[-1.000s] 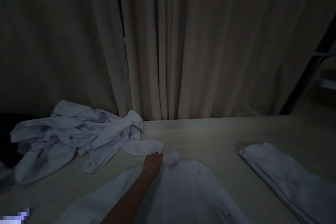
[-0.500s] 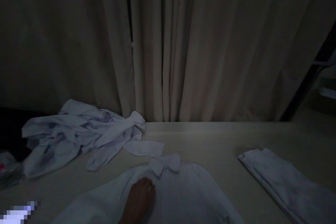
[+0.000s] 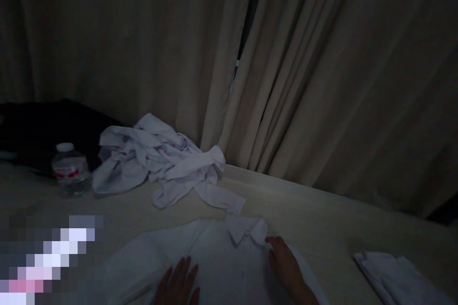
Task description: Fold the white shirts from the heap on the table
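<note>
**A:** How many shirts do you have in front of you?

**B:** Count them with me. One white shirt (image 3: 222,262) lies spread flat on the pale table (image 3: 322,214), right below you, its collar (image 3: 246,228) pointing toward the curtain (image 3: 322,81). Both your hands rest on that one. A second lot, a crumpled heap of white garments (image 3: 157,157), sits farther back on your left, close against the curtain; in this dim light you cannot tell how many pieces are tangled in it. One sleeve with its cuff (image 3: 223,199) trails out of the heap and ends just short of the collar.

**A:** And on your right?

**B:** One folded white stack (image 3: 397,279) at the lower right edge, well apart from the flat shirt. Whether it is one piece or more cannot be told.

**A:** Your hands, then. Two, both bare?

**B:** Two. Your left hand (image 3: 177,286) lies palm down on the shirt's front, fingers loosely spread, gripping nothing. Your right hand (image 3: 284,264) lies on the shoulder just beside the collar, fingers extended with the tips at the collar's edge; it presses flat rather than pinching cloth.

**A:** Anything else on the table?

**B:** One clear plastic bottle (image 3: 70,169) with a white cap, upright at far left, just beside the heap. Behind it, a single dark shape (image 3: 43,128), too dim to name.
</note>
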Available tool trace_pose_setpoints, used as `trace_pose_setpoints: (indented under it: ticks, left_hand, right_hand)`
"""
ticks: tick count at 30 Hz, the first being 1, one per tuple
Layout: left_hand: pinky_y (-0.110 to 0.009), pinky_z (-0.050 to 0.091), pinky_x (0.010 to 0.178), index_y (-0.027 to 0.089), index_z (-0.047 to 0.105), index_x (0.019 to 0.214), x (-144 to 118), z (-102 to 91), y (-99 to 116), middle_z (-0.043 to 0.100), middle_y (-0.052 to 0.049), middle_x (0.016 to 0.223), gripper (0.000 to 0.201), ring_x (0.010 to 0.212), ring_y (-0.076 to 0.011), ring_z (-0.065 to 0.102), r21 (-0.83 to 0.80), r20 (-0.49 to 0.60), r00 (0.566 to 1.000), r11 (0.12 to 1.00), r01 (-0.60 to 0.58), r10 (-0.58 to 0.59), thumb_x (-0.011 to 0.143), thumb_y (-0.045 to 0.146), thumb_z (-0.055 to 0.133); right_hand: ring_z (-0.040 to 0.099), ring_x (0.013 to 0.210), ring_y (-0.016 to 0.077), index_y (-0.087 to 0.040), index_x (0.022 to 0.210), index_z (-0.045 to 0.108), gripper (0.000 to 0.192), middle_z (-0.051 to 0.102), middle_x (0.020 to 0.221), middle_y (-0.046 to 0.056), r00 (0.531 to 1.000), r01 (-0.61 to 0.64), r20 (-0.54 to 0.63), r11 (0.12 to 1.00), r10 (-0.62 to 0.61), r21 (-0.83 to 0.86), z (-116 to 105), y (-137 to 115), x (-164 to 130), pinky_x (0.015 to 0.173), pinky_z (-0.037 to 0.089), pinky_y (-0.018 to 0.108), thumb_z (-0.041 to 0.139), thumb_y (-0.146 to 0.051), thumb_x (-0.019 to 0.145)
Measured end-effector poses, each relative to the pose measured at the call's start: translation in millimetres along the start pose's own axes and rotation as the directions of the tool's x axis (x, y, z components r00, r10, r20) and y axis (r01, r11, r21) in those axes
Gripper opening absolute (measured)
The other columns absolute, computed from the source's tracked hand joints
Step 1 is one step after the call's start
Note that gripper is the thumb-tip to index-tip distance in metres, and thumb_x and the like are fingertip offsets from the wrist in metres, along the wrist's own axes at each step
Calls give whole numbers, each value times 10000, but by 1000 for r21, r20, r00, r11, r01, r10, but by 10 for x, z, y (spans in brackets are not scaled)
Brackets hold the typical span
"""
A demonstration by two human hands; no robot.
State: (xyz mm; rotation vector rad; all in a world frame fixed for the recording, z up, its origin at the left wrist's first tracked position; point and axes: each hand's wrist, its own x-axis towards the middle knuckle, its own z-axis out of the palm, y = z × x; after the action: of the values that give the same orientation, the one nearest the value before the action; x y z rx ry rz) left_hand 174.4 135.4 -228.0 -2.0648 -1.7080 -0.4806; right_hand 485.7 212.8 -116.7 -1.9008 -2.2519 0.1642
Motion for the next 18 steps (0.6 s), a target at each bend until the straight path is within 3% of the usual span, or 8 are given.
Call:
trace_pose_setpoints:
  ticks: [2, 5, 8, 11, 18]
  left_hand:
    - [-374, 464, 881, 312, 609, 1128, -7, 18, -29, 639, -36, 1198, 371, 1080, -201, 603, 105, -165, 983, 993, -58, 74, 799, 415, 473]
    - [-374, 429, 877, 299, 628, 1088, -5, 21, -55, 678, -37, 1134, 358, 1034, -197, 622, 201, -256, 956, 975, -93, 145, 783, 425, 488]
    - [-385, 403, 883, 294, 635, 1061, -7, 37, -56, 691, -42, 1102, 351, 1015, -199, 624, 213, -248, 957, 972, -100, 153, 782, 435, 476]
    - [-391, 384, 897, 294, 623, 1076, -29, 68, -50, 684, -42, 1117, 360, 1034, -208, 611, 190, -229, 964, 977, -95, 138, 785, 439, 468]
    - [-412, 387, 936, 289, 601, 1134, -71, 115, -55, 635, -54, 1209, 379, 1118, -223, 569, 83, -156, 983, 993, -83, 96, 797, 407, 471]
  right_hand:
    - [497, 1167, 159, -221, 1213, 530, 568, 536, 1267, 86, 998, 69, 12, 993, -69, -99, 1, -21, 325, 956, 367, 253, 341, 0, 726]
    - [462, 1201, 219, -224, 1121, 605, 507, 512, 1295, 117, 990, 130, 71, 981, -120, -143, 114, -83, 646, 963, 351, 329, 355, -20, 730]
    - [478, 1164, 250, -176, 968, 652, 357, 553, 1230, 152, 979, 186, 115, 968, -169, -166, 259, -131, 765, 938, 354, 354, 385, -75, 754]
    - [526, 1047, 238, -155, 987, 626, 346, 604, 1091, 144, 970, 226, 131, 954, -203, -195, 326, -135, 773, 897, 363, 348, 404, -76, 734]
    - [470, 1087, 265, -144, 930, 625, 240, 592, 1040, 144, 978, 207, 85, 951, -192, -229, 97, -158, 739, 977, 275, 383, 504, -217, 736]
